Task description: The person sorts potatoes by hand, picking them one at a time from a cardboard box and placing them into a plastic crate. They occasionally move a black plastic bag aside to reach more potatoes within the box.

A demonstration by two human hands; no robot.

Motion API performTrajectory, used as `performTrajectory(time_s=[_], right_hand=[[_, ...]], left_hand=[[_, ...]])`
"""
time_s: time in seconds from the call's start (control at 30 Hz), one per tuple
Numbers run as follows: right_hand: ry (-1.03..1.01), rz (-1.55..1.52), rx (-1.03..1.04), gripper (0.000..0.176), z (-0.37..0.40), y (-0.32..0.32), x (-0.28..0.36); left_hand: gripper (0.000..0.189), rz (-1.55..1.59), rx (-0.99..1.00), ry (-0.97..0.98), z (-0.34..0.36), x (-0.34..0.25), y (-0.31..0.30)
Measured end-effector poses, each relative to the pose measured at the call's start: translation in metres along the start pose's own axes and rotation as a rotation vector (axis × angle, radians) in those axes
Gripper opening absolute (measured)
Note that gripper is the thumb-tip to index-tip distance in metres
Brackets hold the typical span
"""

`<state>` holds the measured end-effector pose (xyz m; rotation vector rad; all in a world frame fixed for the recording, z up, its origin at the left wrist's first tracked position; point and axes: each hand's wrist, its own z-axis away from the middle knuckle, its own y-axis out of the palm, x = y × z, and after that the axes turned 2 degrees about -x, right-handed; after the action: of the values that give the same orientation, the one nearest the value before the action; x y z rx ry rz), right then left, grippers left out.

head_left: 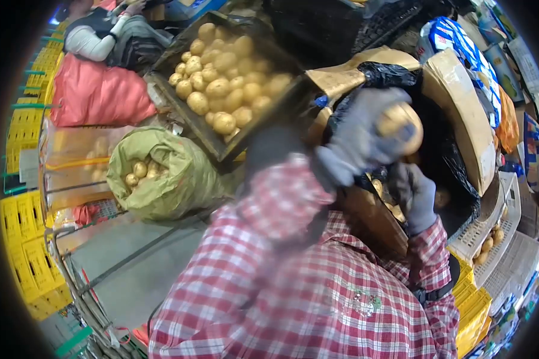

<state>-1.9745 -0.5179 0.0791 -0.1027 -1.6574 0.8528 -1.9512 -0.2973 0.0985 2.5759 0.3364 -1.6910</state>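
My left hand [365, 134], in a grey glove and smeared by motion, grips a potato [399, 128] above an open cardboard box [461, 113] lined with a black plastic bag [461, 200]. My right hand [414, 194], also gloved, is lower, over the near side of the box. Its fingers are curled, and whatever they may hold is hidden. A few potatoes [395, 210] show inside the box beside it. Left of my left hand, a dark crate [221, 157] holds many potatoes [224, 122].
A green sack [179, 188] with potatoes stands left of the crate, near a pink sack [99, 93]. Another person [90, 39] is at the upper left. Yellow crates [33, 245] line the left edge. At right are white crates [509, 263], some with potatoes.
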Motion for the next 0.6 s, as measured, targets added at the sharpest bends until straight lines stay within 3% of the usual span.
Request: performTrajectory(time_s=[0.07,0.13,0.2,0.27,0.37,0.4,0.5,0.57,0.6], right_hand=[[0.305,-0.184,0.028,0.025,-0.015,-0.015,-0.009],[0.531,-0.698,-0.05,0.028,-0.023,-0.021,-0.05],[0.494,-0.195,0.107,0.03,-0.029,-0.03,-0.104],[0.45,0.171,0.226,0.036,-0.039,-0.03,-0.124],[0.716,0.015,0.38,0.044,-0.075,-0.004,-0.167],[0.638,0.17,0.344,0.045,-0.088,0.014,-0.182],[0.59,0.165,0.276,0.04,-0.137,0.074,-0.226],[0.511,0.526,0.231,0.039,-0.169,0.125,-0.246],[0.562,0.555,0.269,0.04,-0.179,0.147,-0.254]], left_hand=[[0.051,-0.15,-0.083,0.087,-0.017,-0.001,-0.06],[0.047,-0.368,-0.164,0.119,-0.026,0.009,-0.124],[0.043,-0.681,-0.21,0.09,-0.024,0.033,-0.192],[0.043,-1.193,-0.155,0.037,-0.004,0.085,-0.26],[0.039,-1.196,0.076,-0.182,0.037,0.15,-0.324],[0.038,-1.201,0.147,-0.255,0.045,0.158,-0.332],[0.029,-1.005,0.035,-0.4,0.028,0.116,-0.261],[0.029,-0.843,-0.018,-0.428,0.027,0.103,-0.228],[0.03,-0.808,-0.02,-0.432,0.029,0.102,-0.221]])
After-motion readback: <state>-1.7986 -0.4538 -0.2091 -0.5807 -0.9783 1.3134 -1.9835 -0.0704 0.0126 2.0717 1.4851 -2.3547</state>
